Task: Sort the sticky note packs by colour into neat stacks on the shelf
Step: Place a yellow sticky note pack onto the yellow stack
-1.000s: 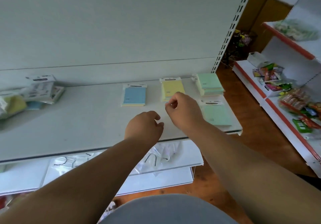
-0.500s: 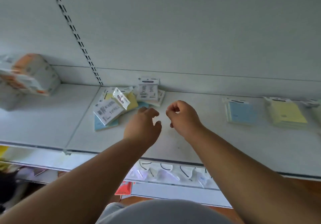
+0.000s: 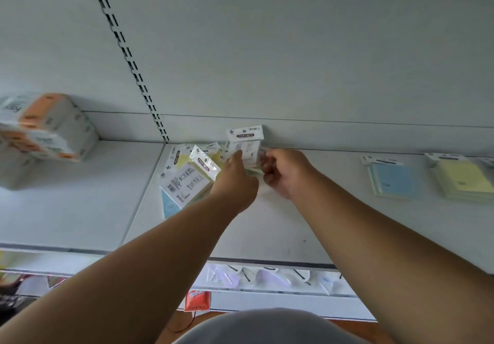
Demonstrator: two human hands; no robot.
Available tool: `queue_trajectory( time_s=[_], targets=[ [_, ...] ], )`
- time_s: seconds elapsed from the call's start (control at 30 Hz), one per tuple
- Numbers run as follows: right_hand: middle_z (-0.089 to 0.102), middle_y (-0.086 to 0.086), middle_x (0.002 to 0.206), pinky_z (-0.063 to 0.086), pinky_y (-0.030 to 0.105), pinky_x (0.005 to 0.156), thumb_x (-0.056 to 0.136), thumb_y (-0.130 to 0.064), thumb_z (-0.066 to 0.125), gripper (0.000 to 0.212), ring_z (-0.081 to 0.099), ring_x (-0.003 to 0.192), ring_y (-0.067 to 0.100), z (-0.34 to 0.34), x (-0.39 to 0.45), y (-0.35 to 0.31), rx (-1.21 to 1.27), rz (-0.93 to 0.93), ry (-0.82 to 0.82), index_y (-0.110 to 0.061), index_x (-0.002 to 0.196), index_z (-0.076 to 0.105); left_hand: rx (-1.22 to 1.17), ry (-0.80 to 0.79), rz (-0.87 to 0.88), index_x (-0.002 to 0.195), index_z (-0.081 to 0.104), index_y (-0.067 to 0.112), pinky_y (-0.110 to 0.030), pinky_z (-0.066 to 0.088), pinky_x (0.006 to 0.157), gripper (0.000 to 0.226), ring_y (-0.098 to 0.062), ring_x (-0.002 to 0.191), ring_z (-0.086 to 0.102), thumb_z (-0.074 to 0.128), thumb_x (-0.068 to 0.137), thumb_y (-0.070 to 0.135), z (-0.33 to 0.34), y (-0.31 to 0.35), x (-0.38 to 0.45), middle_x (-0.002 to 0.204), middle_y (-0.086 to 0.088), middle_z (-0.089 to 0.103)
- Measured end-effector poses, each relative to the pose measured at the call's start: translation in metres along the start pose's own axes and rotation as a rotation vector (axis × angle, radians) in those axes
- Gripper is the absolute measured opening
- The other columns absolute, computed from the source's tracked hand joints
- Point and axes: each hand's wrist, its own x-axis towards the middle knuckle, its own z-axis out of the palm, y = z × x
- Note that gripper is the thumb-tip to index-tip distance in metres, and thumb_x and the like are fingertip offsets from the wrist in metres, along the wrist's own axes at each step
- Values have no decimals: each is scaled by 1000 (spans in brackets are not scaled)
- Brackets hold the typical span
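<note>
A jumbled pile of sticky note packs [image 3: 187,180] lies at the back left of the white shelf [image 3: 267,231], with yellow and blue packs mixed, some face down. My left hand [image 3: 235,183] pinches one pack [image 3: 247,140] that stands upright against the back panel, label side toward me. My right hand [image 3: 286,172] is just right of it, fingers curled at the pack's edge; whether it holds anything is hidden. To the right lie a blue stack [image 3: 395,180] and a yellow stack [image 3: 462,180].
Wrapped tissue packs [image 3: 45,127] sit on the neighbouring shelf section to the left, past a slotted upright [image 3: 133,71]. Below the shelf edge, a lower shelf holds clear bags [image 3: 254,277] and a red packet [image 3: 196,301].
My view swung left from the sorted stacks to the jumbled pile. Both hands reached forward to the pile, and my left hand took hold of the upright pack.
</note>
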Motion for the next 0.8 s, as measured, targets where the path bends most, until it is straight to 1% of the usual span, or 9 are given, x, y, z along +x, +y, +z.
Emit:
queue_trajectory(
  time_s=[0.07, 0.17, 0.23, 0.33, 0.4, 0.47, 0.57, 0.67, 0.8],
  targets=[
    [60, 0, 60, 23, 18, 37, 83, 2, 37, 33, 34, 38, 8, 0, -5, -3, 43, 25, -49, -9, 86, 67, -45, 73, 16, 140, 35, 25, -48, 52, 87, 63, -30, 100, 64, 50, 80, 13, -6, -1, -2, 130, 3, 52],
    [64, 0, 69, 28, 19, 41, 82, 4, 35, 43, 35, 44, 10, 1, -18, -4, -114, -16, -131, -13, 85, 75, -44, 156, 62, 120, 53, 29, -42, 55, 79, 39, -20, 85, 67, 58, 81, 30, -10, -1, -11, 104, 16, 63],
    [66, 0, 72, 33, 18, 43, 84, 2, 38, 44, 38, 45, 10, 0, -25, -1, -213, -50, -159, -16, 78, 78, -52, 199, 46, 108, 58, 30, -40, 55, 73, 25, -17, 78, 66, 58, 83, 34, -8, -2, -19, 87, 15, 62],
    [68, 0, 69, 35, 18, 43, 85, 1, 41, 41, 42, 41, 11, -12, -32, 7, -330, -141, -134, -16, 77, 77, -173, 170, -19, 92, 62, 26, -38, 55, 66, 12, -16, 69, 67, 58, 85, 35, 0, -3, -29, 77, 5, 66],
    [66, 1, 62, 33, 18, 41, 85, 2, 41, 40, 41, 39, 11, -25, -36, 13, -438, -222, -127, -16, 82, 76, -326, 84, -40, 85, 64, 21, -35, 51, 60, 18, -11, 56, 66, 60, 84, 38, 8, -2, -37, 77, -2, 69],
    [64, 2, 56, 31, 17, 39, 84, 3, 40, 42, 40, 36, 10, -39, -41, 19, -481, -273, -120, -17, 78, 76, -404, 71, -49, 85, 65, 18, -33, 48, 58, 16, -9, 50, 63, 60, 85, 33, 18, 0, -43, 79, 3, 72],
    [64, -6, 66, 36, 20, 47, 86, -7, 46, 31, 46, 44, 6, -66, -45, 24, -578, -431, 112, -20, 78, 73, -461, 125, -65, 84, 65, 19, -25, 43, 51, 12, -8, 46, 59, 53, 86, 19, 33, 4, -50, 75, 6, 73],
    [61, -15, 78, 42, 23, 58, 85, -35, 58, 12, 57, 68, 3, -103, -53, 24, -727, -545, 420, -27, 92, 63, -477, 73, -30, 86, 66, 22, -22, 41, 46, 17, -9, 46, 58, 50, 86, 15, 50, 16, -58, 73, 8, 72],
    [65, -4, 85, 51, 33, 65, 82, -48, 61, 26, 61, 75, 17, -161, -71, 10, -644, -525, 440, -24, 90, 62, -358, -103, 74, 83, 69, 28, -19, 43, 46, 19, -6, 46, 57, 54, 86, 17, 88, 41, -77, 64, 15, 68]
  ],
)
